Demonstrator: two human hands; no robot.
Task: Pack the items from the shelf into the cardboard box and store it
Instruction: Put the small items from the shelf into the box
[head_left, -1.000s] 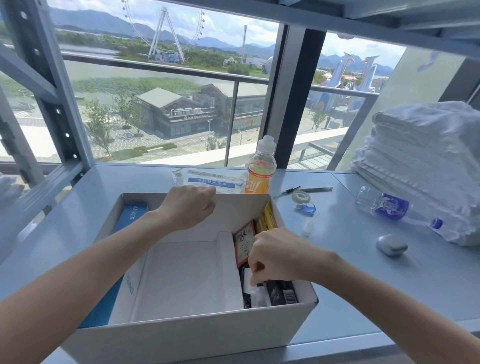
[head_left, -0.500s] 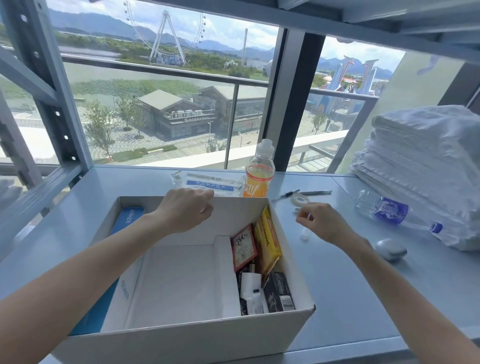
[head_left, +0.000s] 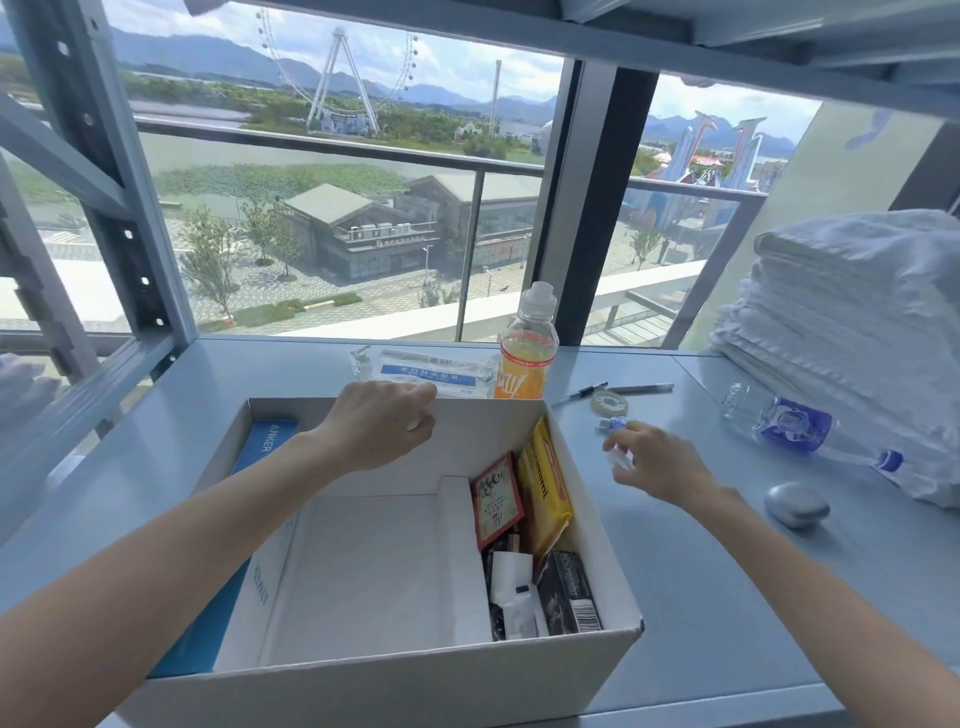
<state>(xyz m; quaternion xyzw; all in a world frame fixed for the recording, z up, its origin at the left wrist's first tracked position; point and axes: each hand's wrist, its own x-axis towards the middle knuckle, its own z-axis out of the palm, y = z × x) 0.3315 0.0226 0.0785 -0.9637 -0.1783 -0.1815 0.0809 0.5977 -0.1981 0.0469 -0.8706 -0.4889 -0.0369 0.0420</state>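
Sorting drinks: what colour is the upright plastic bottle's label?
The upright plastic bottle's label is orange, head view.

Box (head_left: 363, 686): on the shelf (head_left: 701, 597), front centre.
Upright bottle (head_left: 527, 353): just behind the box.
Lying bottle (head_left: 795, 431): right of box, before towels (head_left: 857, 322).

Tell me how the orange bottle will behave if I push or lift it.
The orange bottle looks filled nearly to the neck, so probably heavy for its size. It stands upright, tall and narrow, so a push near the cap may tip it; pushed low, it would likely slide on the smooth shelf.
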